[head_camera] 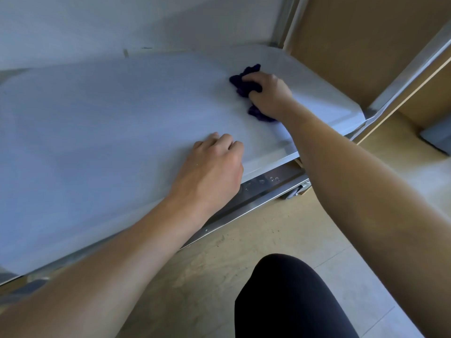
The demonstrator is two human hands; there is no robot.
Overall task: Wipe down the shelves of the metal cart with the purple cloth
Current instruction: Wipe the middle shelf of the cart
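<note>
The metal cart's top shelf [109, 123] fills the left and middle of the head view as a wide, pale, shiny surface. My right hand [268, 93] grips the bunched purple cloth [244, 81] and holds it down on the shelf near its far right corner. Part of the cloth also shows below my wrist. My left hand [214, 167] rests on the shelf near its front edge, knuckles up with the fingers curled under, holding nothing. A lower shelf edge [263, 189] shows under the top one.
A white wall runs behind the cart. Brown wooden panels [353, 45] with a metal rail [410, 69] stand close to the cart's right end. Wooden floor [244, 252] lies in front, where my dark-clothed knee [288, 301] shows. A cart caster [296, 191] sits under the right corner.
</note>
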